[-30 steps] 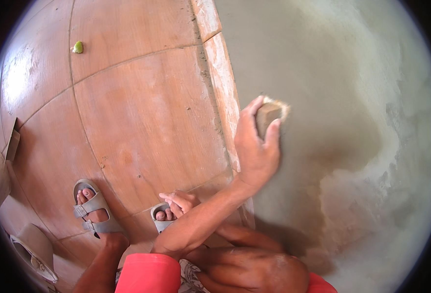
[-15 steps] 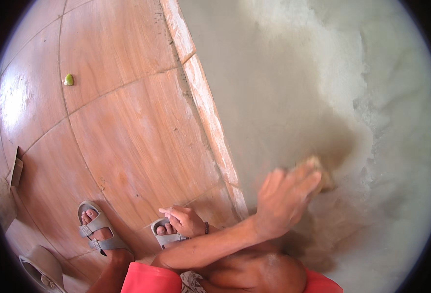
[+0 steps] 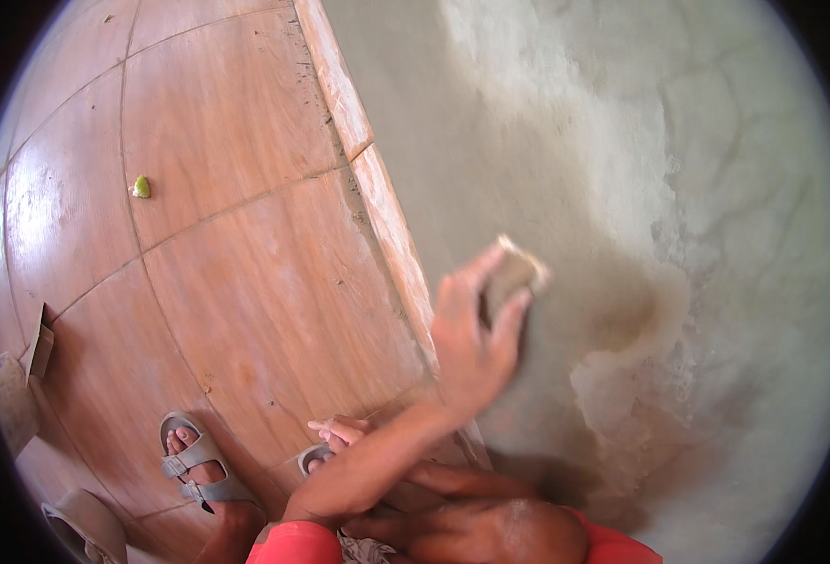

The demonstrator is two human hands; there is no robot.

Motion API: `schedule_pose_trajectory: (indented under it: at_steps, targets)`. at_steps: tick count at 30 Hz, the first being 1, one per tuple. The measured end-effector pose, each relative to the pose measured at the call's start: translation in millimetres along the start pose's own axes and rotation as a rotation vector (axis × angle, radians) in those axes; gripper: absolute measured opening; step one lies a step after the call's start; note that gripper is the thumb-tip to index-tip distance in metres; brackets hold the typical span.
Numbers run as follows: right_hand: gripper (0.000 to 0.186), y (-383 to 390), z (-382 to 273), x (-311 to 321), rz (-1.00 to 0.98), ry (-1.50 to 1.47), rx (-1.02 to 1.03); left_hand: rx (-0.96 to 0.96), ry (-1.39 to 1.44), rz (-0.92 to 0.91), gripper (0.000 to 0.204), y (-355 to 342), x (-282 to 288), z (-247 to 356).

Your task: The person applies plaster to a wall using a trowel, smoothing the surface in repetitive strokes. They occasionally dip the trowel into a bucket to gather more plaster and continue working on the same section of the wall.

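Observation:
My left hand (image 3: 471,338), reaching up from a red sleeve (image 3: 295,543), grips a tan sponge (image 3: 514,274) with paler, ragged edges. The thumb is on one side of the sponge and the fingers are on the other. Behind it stretches a grey plastered surface (image 3: 434,122), with a darker damp patch and a whitish band; whether the sponge touches it, I cannot tell. My right hand (image 3: 340,430) is low beside my sandalled foot, fingers stretched to the left, with nothing seen in it. The left forearm hides part of that hand and its wrist.
A narrow tile strip (image 3: 391,216) borders the plaster along the wood-look floor tiles (image 3: 274,273). A small green scrap (image 3: 141,187) lies on them. At the left are a pale bag-like object (image 3: 9,404), a thin angular piece (image 3: 41,348) and a grey shoe-like object (image 3: 86,526).
My left hand has moved left and up with the sponge, away from the brown damp patch towards the tile strip. The left forearm now covers more of my right hand.

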State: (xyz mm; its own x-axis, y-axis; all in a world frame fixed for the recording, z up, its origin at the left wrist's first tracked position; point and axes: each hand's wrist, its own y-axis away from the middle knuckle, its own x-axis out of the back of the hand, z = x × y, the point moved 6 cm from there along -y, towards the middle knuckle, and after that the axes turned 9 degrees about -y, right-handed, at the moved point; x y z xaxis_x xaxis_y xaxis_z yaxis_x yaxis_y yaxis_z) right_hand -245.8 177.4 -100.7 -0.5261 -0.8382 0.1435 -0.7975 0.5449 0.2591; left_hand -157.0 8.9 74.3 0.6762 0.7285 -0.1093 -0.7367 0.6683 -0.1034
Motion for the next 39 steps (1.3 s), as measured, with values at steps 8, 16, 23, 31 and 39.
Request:
schedule_pose_trajectory:
  at_steps: [8,16,23,31,39]
  targets:
    - [0.03,-10.3,-11.7,-23.7,-0.069,-0.07,-0.132,-0.597,0.055,-0.257,0.048,57.5,6.2,82.7]
    - [0.026,-32.2,9.9,-21.1,-0.042,-0.152,-0.138,0.506,0.322,-0.022,0.056,24.4,102.0,-74.8]
    - [0.028,-119.9,-9.1,-26.8,0.014,-0.953,-0.315,0.406,0.423,-0.109,0.05,-17.0,211.8,-64.6]
    - [0.055,-148.9,-105.3,-57.0,-0.395,-1.565,-0.284,0.344,0.44,-0.27,0.057,-41.0,276.2,-33.4]
    - [0.067,-122.6,-134.6,-64.4,-0.423,-1.534,-0.446,0.459,0.615,-0.554,0.059,-5.5,283.3,-51.0]
